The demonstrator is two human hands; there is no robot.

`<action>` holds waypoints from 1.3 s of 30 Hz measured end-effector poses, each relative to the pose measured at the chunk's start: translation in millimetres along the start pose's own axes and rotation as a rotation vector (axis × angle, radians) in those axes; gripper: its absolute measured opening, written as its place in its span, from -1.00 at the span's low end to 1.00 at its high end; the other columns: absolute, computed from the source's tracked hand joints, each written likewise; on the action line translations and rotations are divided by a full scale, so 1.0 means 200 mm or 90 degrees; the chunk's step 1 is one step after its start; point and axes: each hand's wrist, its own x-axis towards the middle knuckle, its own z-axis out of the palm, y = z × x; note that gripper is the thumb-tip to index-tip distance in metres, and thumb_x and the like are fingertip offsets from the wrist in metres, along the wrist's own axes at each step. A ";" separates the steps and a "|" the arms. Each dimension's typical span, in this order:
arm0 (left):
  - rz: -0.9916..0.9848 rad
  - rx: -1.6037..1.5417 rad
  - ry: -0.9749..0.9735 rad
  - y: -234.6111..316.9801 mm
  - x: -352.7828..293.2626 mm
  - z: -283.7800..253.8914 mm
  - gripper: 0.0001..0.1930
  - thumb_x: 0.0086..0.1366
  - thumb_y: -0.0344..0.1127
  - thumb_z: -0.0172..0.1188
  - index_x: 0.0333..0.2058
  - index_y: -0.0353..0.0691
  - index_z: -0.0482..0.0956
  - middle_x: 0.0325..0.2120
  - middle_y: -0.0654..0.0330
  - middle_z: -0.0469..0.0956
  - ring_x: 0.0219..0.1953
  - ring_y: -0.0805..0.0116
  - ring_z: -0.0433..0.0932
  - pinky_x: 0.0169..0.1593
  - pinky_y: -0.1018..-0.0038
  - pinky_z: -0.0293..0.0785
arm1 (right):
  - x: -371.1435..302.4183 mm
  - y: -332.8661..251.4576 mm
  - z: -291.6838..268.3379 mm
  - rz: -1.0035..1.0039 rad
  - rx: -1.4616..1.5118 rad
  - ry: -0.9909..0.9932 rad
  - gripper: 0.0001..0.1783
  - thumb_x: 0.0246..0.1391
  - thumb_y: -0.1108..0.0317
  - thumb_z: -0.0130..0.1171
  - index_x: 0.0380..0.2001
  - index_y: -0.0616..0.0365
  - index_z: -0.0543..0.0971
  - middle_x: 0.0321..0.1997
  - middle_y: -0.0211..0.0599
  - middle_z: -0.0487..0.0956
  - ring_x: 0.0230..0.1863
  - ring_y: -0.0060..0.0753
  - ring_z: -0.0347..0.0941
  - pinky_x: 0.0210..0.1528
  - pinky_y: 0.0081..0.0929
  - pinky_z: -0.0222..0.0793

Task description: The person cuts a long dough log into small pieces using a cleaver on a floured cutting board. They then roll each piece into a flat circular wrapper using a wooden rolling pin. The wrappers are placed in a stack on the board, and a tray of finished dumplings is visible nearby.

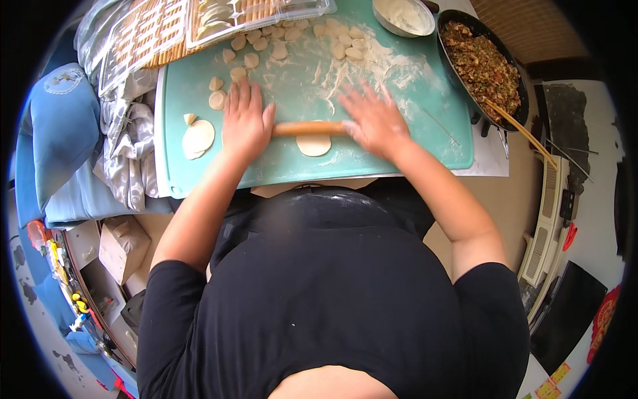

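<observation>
A wooden rolling pin [310, 129] lies across a round dough wrapper [314, 145] on the green mat [292, 174]. My left hand [245, 122] rests flat over the pin's left end, fingers stretched out. Over the right end, my right hand [375, 122] presses with its palm, fingers spread and slightly blurred. Left of my left hand are rolled wrappers [198, 137], with a small dough piece [191, 119] at their top edge. Several dough pieces [258, 44] lie scattered beyond my hands. Loose flour [372, 70] covers the mat around the far right.
At the far right stand a bowl of flour [403, 16] and a black pan of chopped filling [478, 63], with chopsticks [522, 132] leaning on its rim. A clear plastic tray [262, 12] holding dumplings sits at the far left, beside grey shiny fabric [136, 153].
</observation>
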 end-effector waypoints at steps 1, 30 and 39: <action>-0.015 0.012 -0.005 0.00 0.02 0.00 -0.41 0.30 -0.08 -0.08 0.16 -0.42 0.20 0.25 -0.20 0.04 0.30 -0.17 0.00 0.30 0.11 -0.02 | 0.01 0.02 0.00 0.013 -0.007 0.021 -0.36 0.14 -0.03 -0.09 0.25 -0.04 0.23 0.40 -0.38 0.09 0.44 -0.14 -0.18 0.39 0.06 -0.32; 0.099 -0.023 -0.131 0.19 -0.21 -0.11 -0.37 0.30 -0.05 -0.09 0.21 -0.38 0.16 0.30 -0.14 -0.04 0.35 -0.09 -0.09 0.34 0.09 -0.13 | -0.31 0.04 0.06 -0.017 0.026 -0.030 -0.37 0.13 0.00 -0.05 0.24 -0.04 0.24 0.40 -0.35 0.08 0.43 -0.13 -0.14 0.39 0.03 -0.32; 0.003 0.022 -0.029 0.11 0.07 -0.01 -0.38 0.32 -0.04 -0.12 0.21 -0.37 0.14 0.29 -0.13 -0.03 0.34 -0.09 -0.09 0.34 0.10 -0.14 | -0.10 0.11 0.08 0.075 0.007 0.084 -0.37 0.17 0.00 -0.13 0.26 0.03 0.20 0.39 -0.21 0.08 0.42 -0.04 -0.16 0.40 -0.02 -0.32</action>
